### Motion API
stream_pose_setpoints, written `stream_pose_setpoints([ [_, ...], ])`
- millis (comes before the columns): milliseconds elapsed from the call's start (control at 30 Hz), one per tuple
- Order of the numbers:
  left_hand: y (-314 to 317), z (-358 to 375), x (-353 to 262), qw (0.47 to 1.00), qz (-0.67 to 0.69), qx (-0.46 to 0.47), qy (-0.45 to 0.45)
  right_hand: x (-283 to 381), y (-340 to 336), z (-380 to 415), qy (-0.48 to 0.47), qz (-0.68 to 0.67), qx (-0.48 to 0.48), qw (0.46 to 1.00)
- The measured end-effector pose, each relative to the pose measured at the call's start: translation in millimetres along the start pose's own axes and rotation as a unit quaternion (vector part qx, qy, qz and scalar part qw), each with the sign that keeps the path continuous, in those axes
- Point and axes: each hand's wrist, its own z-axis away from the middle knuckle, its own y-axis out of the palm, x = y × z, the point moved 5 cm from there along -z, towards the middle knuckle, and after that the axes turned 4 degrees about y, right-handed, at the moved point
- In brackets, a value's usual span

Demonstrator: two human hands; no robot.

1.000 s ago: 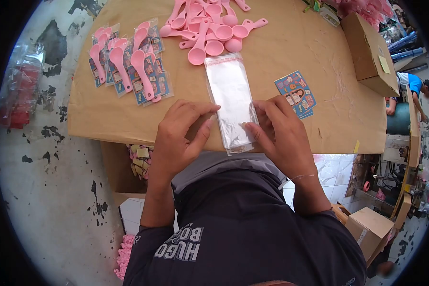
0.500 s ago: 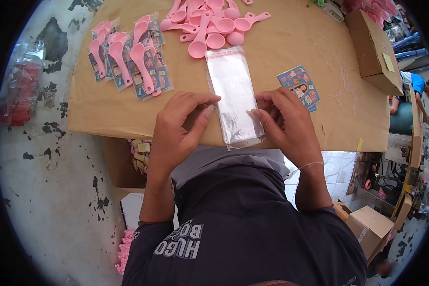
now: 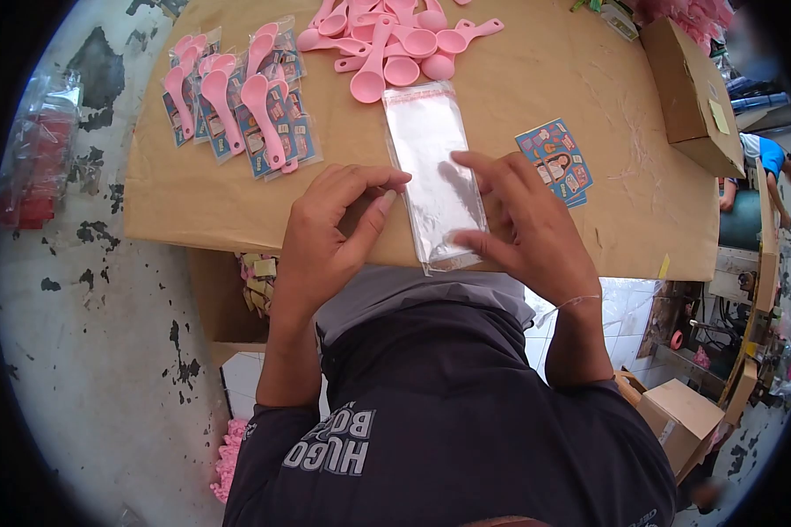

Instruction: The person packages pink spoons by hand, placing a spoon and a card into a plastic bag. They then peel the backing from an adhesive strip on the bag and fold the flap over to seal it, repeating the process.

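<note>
A stack of clear plastic bags (image 3: 435,145) lies flat near the table's front edge, directly before me. My left hand (image 3: 347,211) is at its left side, fingers apart, with the index fingertip at the bags' edge. Over the right side of the stack is my right hand (image 3: 527,215), its thumb and index finger spread wide and nothing visible between them. Right of that hand lie some blue printed cards (image 3: 558,162). Beyond the bags is a heap of pink spoons (image 3: 402,70). To the left, several pink spoons (image 3: 259,114) rest on bagged blue cards.
Brown paper covers the table (image 3: 211,211). A cardboard box (image 3: 685,97) stands at its right edge. Another open box (image 3: 224,307) sits below the table at left. Far right, a person in a blue shirt (image 3: 769,155) bends over. A closed carton (image 3: 681,417) is on the floor.
My right thumb and index finger have spread apart, and the index finger has moved up and left over the bags. My left hand has hardly moved.
</note>
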Motion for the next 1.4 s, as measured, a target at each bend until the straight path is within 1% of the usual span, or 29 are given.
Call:
stream_pose_setpoints([
  [100, 0, 0, 0, 1.0, -0.002, 0.003, 0.004, -1, 3, 1, -0.022, 0.021, 0.017, 0.999],
  [233, 0, 0, 0, 1.0, -0.004, -0.001, 0.005, -3, 3, 0, -0.024, 0.024, 0.018, 0.999],
  [300, 0, 0, 0, 1.0, -0.008, 0.0, 0.006, -5, 4, -1, 0.011, -0.001, 0.033, 0.999],
  [333, 0, 1, -1, 1.0, -0.008, 0.002, 0.002, -5, 5, -2, 0.011, -0.002, 0.033, 0.999],
  [400, 0, 1, -1, 1.0, -0.007, 0.003, -0.002, -8, 5, -2, 0.003, 0.006, 0.0, 1.0],
  [533, 0, 1, -1, 1.0, -0.008, 0.002, 0.004, -12, 8, -3, 0.011, 0.006, -0.008, 1.0],
  [733, 1, 0, -2, 1.0, -0.012, 0.003, 0.01, -10, 7, -4, -0.004, 0.019, -0.001, 1.0],
  [800, 1, 0, -2, 1.0, -0.013, 0.002, 0.013, -5, 4, -2, -0.032, 0.026, -0.014, 0.999],
  [833, 1, 0, -2, 1.0, -0.014, 0.002, 0.01, -4, 3, -2, -0.031, 0.027, -0.015, 0.999],
  [900, 1, 0, -3, 1.0, -0.014, 0.002, 0.009, -6, 4, -3, -0.007, 0.021, 0.015, 1.0],
  [1033, 1, 1, -2, 1.0, -0.019, 0.004, 0.005, -10, 8, -4, 0.009, 0.019, 0.01, 1.0],
  [1100, 1, 1, -2, 1.0, -0.022, 0.003, 0.01, -10, 8, -4, -0.006, 0.038, 0.0, 0.999],
  [1233, 1, 1, -2, 1.0, -0.014, 0.0, 0.008, -9, 5, -2, -0.006, 0.027, 0.01, 1.0],
  [1300, 1, 1, -1, 1.0, -0.008, -0.004, 0.01, 1, 1, 0, -0.058, 0.02, 0.038, 0.997],
  [1400, 2, 2, 0, 1.0, -0.004, -0.004, 0.01, 2, 3, 5, -0.073, 0.025, 0.053, 0.996],
])
